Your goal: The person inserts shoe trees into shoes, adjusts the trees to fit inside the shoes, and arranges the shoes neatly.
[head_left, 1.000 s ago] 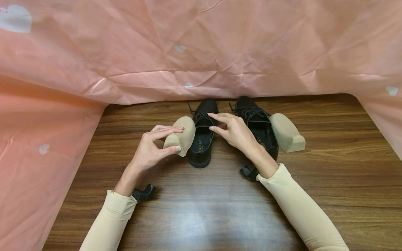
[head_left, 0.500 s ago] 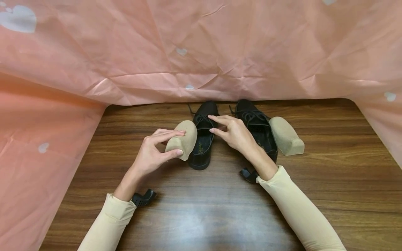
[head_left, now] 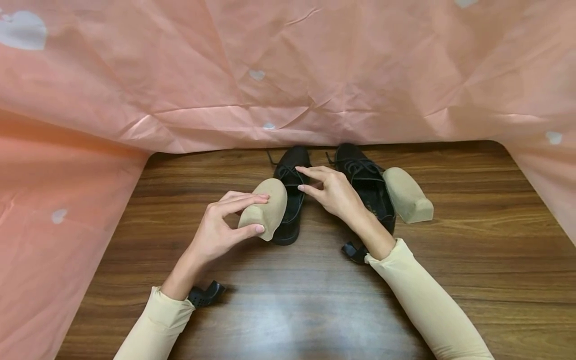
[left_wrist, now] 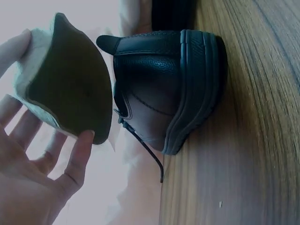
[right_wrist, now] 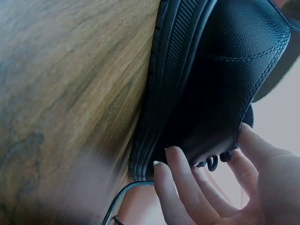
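My left hand (head_left: 215, 227) holds a beige moulded shoe insert (head_left: 275, 202) between thumb and fingers, tilted, above the left side of a black lace-up shoe (head_left: 292, 159). In the left wrist view the insert (left_wrist: 77, 86) hangs beside the shoe's open collar (left_wrist: 123, 101), its hollow side facing the camera. My right hand (head_left: 336, 194) grips that same shoe's upper from the right. In the right wrist view its thumb (right_wrist: 255, 143) touches the edge of the opening, while the fingers lie along the lace area and side. The shoe's inside is partly hidden behind the insert.
A second black lace-up shoe (head_left: 353, 162) stands to the right, partly behind my right forearm. Against its outer side rests another beige insert (head_left: 407, 196). The brown wooden tabletop (head_left: 270, 300) ends at a pink sheet (head_left: 288, 75) at the back and sides.
My left hand has moved the insert slightly right and toward me, so it overlaps more of the left shoe's opening. The right hand has stayed at the shoe.
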`<move>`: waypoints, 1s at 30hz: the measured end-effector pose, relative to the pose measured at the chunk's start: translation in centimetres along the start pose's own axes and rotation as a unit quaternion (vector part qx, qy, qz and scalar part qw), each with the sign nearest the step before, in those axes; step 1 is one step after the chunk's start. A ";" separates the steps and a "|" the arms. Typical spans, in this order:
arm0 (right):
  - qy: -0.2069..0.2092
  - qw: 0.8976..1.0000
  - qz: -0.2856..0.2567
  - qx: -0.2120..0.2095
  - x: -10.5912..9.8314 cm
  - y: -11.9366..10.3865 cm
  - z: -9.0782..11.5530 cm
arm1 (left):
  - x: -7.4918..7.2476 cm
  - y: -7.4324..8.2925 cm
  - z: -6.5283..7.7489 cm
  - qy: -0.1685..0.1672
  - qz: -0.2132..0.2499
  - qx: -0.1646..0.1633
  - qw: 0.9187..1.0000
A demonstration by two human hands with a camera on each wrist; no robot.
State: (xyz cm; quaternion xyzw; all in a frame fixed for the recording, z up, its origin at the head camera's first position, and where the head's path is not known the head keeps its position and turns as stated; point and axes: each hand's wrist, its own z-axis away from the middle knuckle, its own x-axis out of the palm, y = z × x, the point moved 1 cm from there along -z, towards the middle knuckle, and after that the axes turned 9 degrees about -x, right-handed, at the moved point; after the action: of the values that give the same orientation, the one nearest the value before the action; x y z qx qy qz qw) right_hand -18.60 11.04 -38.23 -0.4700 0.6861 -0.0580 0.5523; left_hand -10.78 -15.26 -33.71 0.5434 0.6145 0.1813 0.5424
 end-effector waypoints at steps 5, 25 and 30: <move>0.007 1.000 0.006 -0.004 0.0 0.0 0.0 | 0.3 -2.0 0.0 -0.017 0.008 0.007 1.000; -0.005 1.000 -0.007 0.017 0.1 -0.1 0.0 | 0.6 -1.8 0.2 -0.038 0.012 -0.002 0.999; -0.006 1.000 -0.005 0.016 0.2 -0.2 0.0 | 0.9 -2.0 0.3 -0.043 -0.010 -0.009 0.999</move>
State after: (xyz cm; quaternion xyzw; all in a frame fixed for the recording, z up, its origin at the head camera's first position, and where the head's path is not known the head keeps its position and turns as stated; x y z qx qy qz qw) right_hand -18.52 10.81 -38.23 -0.4649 0.6791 -0.0690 0.5638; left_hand -11.27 -15.31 -35.84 0.5397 0.5944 0.1585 0.5748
